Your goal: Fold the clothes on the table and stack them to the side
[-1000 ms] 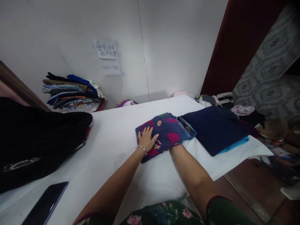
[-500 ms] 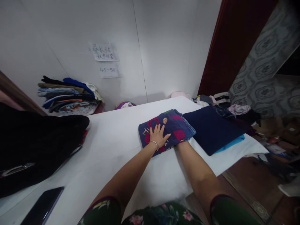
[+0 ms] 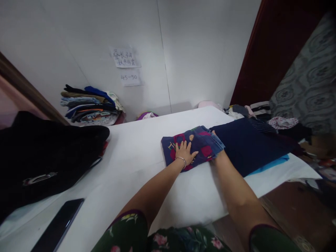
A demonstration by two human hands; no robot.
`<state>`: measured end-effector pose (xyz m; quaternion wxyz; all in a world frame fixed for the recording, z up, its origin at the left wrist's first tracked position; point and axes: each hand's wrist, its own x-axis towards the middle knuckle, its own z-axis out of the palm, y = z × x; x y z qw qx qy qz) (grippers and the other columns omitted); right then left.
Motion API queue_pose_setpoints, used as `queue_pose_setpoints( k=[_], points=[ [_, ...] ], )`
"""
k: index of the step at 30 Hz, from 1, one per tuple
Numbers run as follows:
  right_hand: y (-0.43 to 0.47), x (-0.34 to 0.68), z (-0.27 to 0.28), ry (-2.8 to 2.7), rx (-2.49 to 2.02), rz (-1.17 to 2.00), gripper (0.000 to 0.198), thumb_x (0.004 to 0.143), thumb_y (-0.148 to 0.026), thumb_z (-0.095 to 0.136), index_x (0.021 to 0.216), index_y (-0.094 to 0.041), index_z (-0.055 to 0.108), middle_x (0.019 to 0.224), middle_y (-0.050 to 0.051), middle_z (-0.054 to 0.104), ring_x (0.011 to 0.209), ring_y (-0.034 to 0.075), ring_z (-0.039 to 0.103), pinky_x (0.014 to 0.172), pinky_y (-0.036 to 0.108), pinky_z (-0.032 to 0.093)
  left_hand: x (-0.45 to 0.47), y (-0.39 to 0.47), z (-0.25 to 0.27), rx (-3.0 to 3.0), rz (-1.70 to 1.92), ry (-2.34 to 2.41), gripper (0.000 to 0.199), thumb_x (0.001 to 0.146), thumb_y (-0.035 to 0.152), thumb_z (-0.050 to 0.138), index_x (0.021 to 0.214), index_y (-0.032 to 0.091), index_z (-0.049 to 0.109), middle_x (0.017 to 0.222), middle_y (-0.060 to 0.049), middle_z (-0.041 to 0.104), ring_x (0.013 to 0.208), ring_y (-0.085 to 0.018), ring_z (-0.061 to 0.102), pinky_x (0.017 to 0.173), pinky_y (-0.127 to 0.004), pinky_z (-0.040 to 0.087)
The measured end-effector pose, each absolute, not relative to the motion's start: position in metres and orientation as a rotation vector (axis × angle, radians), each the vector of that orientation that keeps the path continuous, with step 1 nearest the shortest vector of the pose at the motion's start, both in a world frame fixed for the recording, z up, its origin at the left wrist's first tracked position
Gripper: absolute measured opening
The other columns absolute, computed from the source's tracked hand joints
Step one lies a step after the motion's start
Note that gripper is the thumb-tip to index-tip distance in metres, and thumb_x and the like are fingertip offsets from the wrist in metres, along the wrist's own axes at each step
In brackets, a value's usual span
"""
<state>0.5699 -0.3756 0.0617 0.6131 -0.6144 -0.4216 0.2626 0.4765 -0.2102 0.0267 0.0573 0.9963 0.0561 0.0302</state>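
Observation:
A folded blue denim garment (image 3: 206, 151) with dark red patches and embroidery lies on the white-covered table (image 3: 126, 175). My left hand (image 3: 184, 151), with a bangle at its wrist, rests flat on top of it, fingers spread. At the garment's right end, by the frayed layered edges, is my right hand (image 3: 219, 156). Most of that hand is tucked under or behind the cloth; only a fingertip shows at the far side, so its grip is hidden. Just to the right lies a folded dark navy cloth (image 3: 252, 147), with a bright blue piece (image 3: 273, 163) beneath its near edge.
A black garment (image 3: 52, 157) with a zip covers the table's left side, and a phone (image 3: 59, 224) lies near it. Stacked folded clothes (image 3: 90, 106) stand at the back left. More clothes (image 3: 259, 110) are heaped at the far right. Handwritten paper signs (image 3: 131, 77) hang on the wall.
The view has turned slightly left. My right hand has shifted to the garment's right end, a fingertip now showing past its far side. My left hand stays flat on top.

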Motion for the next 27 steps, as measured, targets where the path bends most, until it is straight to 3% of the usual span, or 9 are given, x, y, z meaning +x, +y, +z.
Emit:
queue_pose_setpoints(
  k=[3,5,8,10,14,17,19,23,27],
  points=[
    [-0.387,0.593,0.074,-0.504,-1.537,0.438,0.082,0.093,-0.059,0.003,0.119,-0.005,0.058,0.111,0.016,0.067,0.109,0.022,0.061,0.097,0.041,0.044,0.478,-0.212,0.025,2.997,0.061,0.176,0.082,0.084,0.07,0.018,0.145,0.018,0.032,0.153,-0.012,0.025,0.142,-0.029,0.013,0.113,-0.055,0.001],
    [-0.395,0.596,0.086,-0.236,-1.697,0.204,0.07,0.093,-0.059,0.018,0.129,-0.01,0.052,0.122,0.017,0.062,0.116,0.025,0.056,0.099,0.045,0.042,0.478,-0.214,0.025,2.981,0.044,0.184,0.082,0.083,0.07,0.02,0.145,0.018,0.033,0.153,-0.013,0.025,0.143,-0.029,0.012,0.113,-0.055,0.0],
    [-0.391,0.576,0.104,-0.351,-1.972,-0.167,0.066,0.085,-0.059,0.045,0.137,-0.017,0.046,0.137,0.012,0.05,0.129,0.026,0.044,0.108,0.044,0.032,0.479,-0.217,0.028,2.957,0.031,0.19,0.08,0.083,0.07,0.024,0.144,0.019,0.034,0.153,-0.012,0.024,0.143,-0.03,0.012,0.113,-0.056,0.0],
    [-0.378,0.557,0.105,-0.637,-2.108,-0.287,0.066,0.086,-0.058,0.043,0.14,-0.02,0.042,0.144,0.009,0.042,0.135,0.024,0.035,0.111,0.042,0.027,0.48,-0.215,0.034,2.921,0.01,0.179,0.076,0.085,0.068,0.025,0.142,0.019,0.038,0.152,-0.012,0.028,0.142,-0.029,0.016,0.113,-0.056,0.003],
    [-0.354,0.544,0.075,-1.005,-2.456,-0.24,0.064,0.091,-0.057,0.033,0.142,-0.019,0.038,0.152,0.009,0.028,0.141,0.025,0.018,0.113,0.048,0.016,0.48,-0.184,0.052,2.769,0.166,0.205,0.056,0.09,0.058,0.03,0.129,0.025,0.053,0.148,-0.006,0.037,0.14,-0.026,0.024,0.113,-0.053,0.011],
    [-0.355,0.56,0.039,-0.904,-2.748,-0.067,0.064,0.091,-0.058,0.031,0.141,-0.018,0.039,0.15,0.012,0.03,0.14,0.029,0.02,0.111,0.052,0.014,0.475,-0.14,0.062,2.418,0.355,0.524,0.045,0.086,0.049,0.049,0.122,0.025,0.058,0.149,-0.005,0.037,0.14,-0.024,0.022,0.115,-0.045,0.012],
    [-0.361,0.571,0.023,-0.855,-2.809,0.006,0.066,0.091,-0.058,0.029,0.142,-0.017,0.037,0.149,0.013,0.032,0.139,0.028,0.023,0.111,0.049,0.016,0.471,-0.112,0.064,2.162,0.352,0.732,0.047,0.083,0.046,0.054,0.122,0.019,0.058,0.145,-0.011,0.041,0.138,-0.025,0.029,0.113,-0.04,0.02],
    [-0.364,0.577,0.014,-0.851,-2.81,-0.019,0.068,0.091,-0.06,0.027,0.143,-0.017,0.036,0.15,0.012,0.032,0.139,0.028,0.023,0.111,0.047,0.017,0.467,-0.087,0.056,1.898,0.229,0.864,0.054,0.083,0.053,0.052,0.113,0.009,0.061,0.117,-0.019,0.064,0.109,-0.028,0.06,0.09,-0.039,0.049],
    [-0.363,0.576,0.016,-0.844,-2.815,-0.001,0.066,0.091,-0.058,0.029,0.143,-0.018,0.036,0.15,0.011,0.031,0.139,0.028,0.024,0.111,0.047,0.017,0.477,-0.098,0.049,1.656,0.13,0.835,0.044,0.08,0.048,0.06,0.094,0.007,0.067,0.087,-0.016,0.072,0.075,-0.023,0.07,0.066,-0.032,0.056]
  ],
)
